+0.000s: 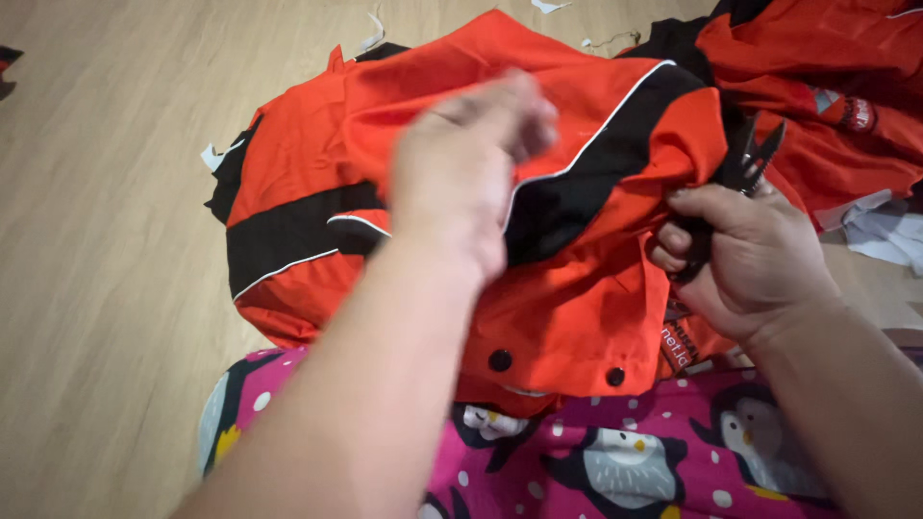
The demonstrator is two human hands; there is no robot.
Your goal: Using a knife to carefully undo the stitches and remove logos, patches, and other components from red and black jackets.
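An orange shirt (577,288) with black panels, white piping and black buttons lies crumpled in front of me. My left hand (466,168) is blurred above its middle, fingers bunched; whether it pinches fabric or a thread I cannot tell. My right hand (750,259) grips small black thread snips (745,163), blades pointing up and away, and rests on the shirt's right edge.
More orange and black garments (827,86) are piled at the top right, with white cloth (885,231) beside them. Pink penguin-print fabric (596,461) covers my lap. Light wooden floor (106,240) spreads to the left, with small white scraps (212,156) on it.
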